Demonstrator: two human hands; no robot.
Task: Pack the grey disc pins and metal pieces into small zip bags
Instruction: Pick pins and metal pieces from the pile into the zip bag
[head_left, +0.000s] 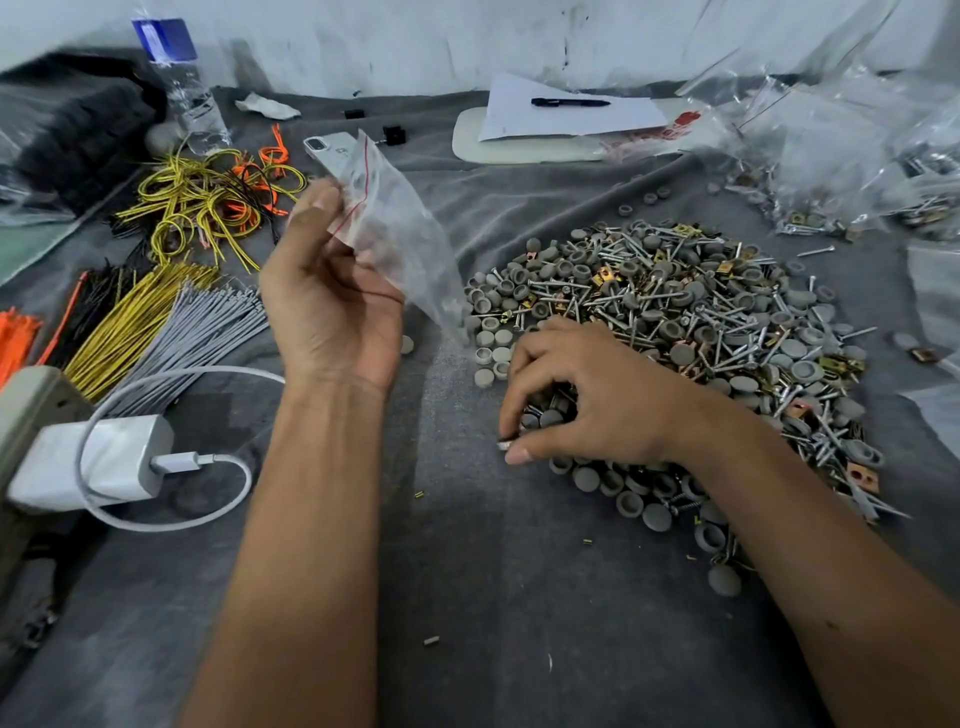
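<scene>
Holding a small clear zip bag (395, 228) with a red seal line, the left hand (332, 301) is raised above the desk (467, 597), thumb and fingers (311, 208) pinching the bag near its mouth so that it hangs slanting down toward the pile. Right hand (587, 400): lowered onto the near-left edge of the pile, fingers curled round a handful of grey disc pins (550, 410), thumb tip close to the grey cloth (519, 322) that covers the desk. Pile of parts (691, 332): grey disc pins, silver screws (727, 358) and brass-coloured metal clips (602, 275) mixed together, lying centre-right on the cloth; a few loose discs sit apart at its near and far edges. Clear plastic bags (831, 156), some holding the same parts, lie heaped at the far right. Far centre: a sheet of paper (561, 114) on a pale board, with a black pen (570, 102) on top. Left side: loose loops of yellow and orange wire (208, 202), and nearer, straight bundles of yellow (130, 322), grey (208, 327), black and orange ties lying side by side. A phone (332, 153) lies partly behind the raised bag. A clear water bottle (182, 83) with a blue label stands at the far left. Near left: a white charger block (104, 462) with its white cable (171, 525) looping over the cloth, plugged into a pale socket strip at the frame edge.
</scene>
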